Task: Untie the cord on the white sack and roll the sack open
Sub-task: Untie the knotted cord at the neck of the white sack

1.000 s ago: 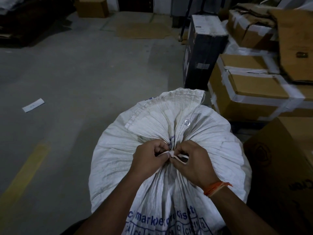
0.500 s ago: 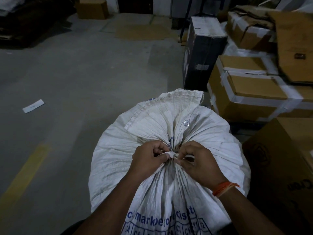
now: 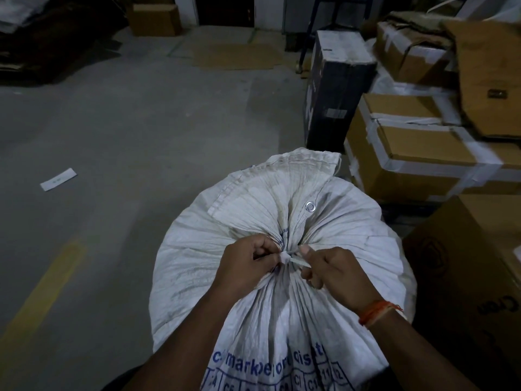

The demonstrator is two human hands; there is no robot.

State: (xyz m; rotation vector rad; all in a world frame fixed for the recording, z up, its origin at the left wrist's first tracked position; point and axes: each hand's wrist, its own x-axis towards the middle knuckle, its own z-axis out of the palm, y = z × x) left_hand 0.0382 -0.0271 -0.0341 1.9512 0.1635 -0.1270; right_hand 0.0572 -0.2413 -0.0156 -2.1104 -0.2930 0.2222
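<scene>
The left hand (image 3: 248, 263) and right hand (image 3: 335, 270) each pinch the white cord (image 3: 290, 258) knotted around the gathered neck of the white sack (image 3: 282, 210). The bulging woven sack, contents hidden, stands on the concrete floor (image 3: 141, 131) beside taped cardboard boxes (image 3: 417, 162).

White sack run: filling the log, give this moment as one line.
step: untying cord | left hand: pinching knot | right hand: pulling cord end | white sack: neck still gathered, not rolled
</scene>
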